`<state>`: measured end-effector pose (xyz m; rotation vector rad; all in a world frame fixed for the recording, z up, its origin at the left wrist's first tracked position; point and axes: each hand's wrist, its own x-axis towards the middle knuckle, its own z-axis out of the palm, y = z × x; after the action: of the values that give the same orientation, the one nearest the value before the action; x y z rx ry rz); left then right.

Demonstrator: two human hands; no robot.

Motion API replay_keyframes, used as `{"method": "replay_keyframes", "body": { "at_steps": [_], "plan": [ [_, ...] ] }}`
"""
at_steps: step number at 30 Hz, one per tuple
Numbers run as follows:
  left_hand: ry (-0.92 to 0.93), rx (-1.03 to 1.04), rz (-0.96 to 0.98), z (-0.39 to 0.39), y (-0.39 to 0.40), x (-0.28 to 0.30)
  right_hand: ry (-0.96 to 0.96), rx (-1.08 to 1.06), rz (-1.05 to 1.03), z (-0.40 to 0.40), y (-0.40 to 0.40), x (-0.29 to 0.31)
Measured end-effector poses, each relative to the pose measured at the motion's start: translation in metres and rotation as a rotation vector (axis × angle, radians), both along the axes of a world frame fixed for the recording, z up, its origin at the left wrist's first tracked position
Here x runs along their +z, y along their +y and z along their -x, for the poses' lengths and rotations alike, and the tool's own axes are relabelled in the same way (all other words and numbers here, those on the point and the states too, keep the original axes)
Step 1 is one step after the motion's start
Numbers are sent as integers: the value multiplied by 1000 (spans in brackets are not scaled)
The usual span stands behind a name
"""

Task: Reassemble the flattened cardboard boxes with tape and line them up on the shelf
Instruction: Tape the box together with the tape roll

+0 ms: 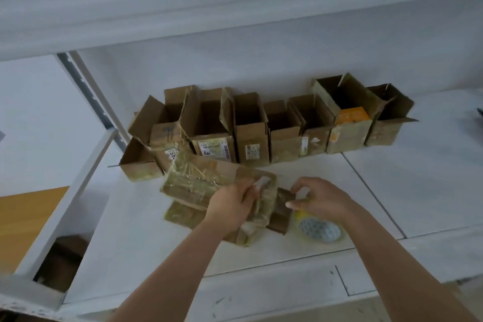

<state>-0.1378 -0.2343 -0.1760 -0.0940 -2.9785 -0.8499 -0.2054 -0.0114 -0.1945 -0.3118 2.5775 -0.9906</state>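
Gripping the box [217, 185] with my left hand [232, 204] at the shelf's [392, 191] front edge, my right hand [321, 198] pinches the tape end beside the roll [320, 229]. Loose old film could snag; the strip may wrinkle, and the row [261, 125] behind sits near enough to bump.

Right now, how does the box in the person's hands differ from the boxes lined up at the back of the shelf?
The held box lies tilted on its side near the shelf's front; the row of boxes stands upright with tops open. The held box is gripped by the left hand, with the right hand at its end; the row is untouched. All are taped brown cardboard.
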Motion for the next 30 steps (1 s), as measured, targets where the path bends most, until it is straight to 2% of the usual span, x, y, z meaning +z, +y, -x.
{"method": "replay_keyframes", "body": {
  "at_steps": [5, 9, 13, 15, 17, 18, 20, 24, 30],
  "plan": [
    [-28, -6, 39, 9, 3, 16, -24, 34, 110, 4, -3, -1],
    [35, -88, -35, 23, 28, 21, -96, 14, 154, 5, -5, -7],
    [-127, -88, -24, 32, 33, 11, -215, -28, 256, 3, 5, -7],
    [-161, -94, -49, 34, 35, 9, -180, -61, 185, 5, 12, -8],
    [-174, -126, -42, 34, 41, 11, -108, -81, -11, 9, 17, -8],
    [-172, -144, -15, 35, 44, 11, -91, -88, -95, 10, 18, -6],
    [-175, -166, 37, 36, 46, 11, -90, -108, -137, 11, 20, -4],
    [-216, -221, 126, 38, 45, 15, -66, -148, -12, 9, 19, -6],
    [-248, -238, 493, 51, 61, 18, 155, -221, -49, 1, 14, -6]
  ]
}}
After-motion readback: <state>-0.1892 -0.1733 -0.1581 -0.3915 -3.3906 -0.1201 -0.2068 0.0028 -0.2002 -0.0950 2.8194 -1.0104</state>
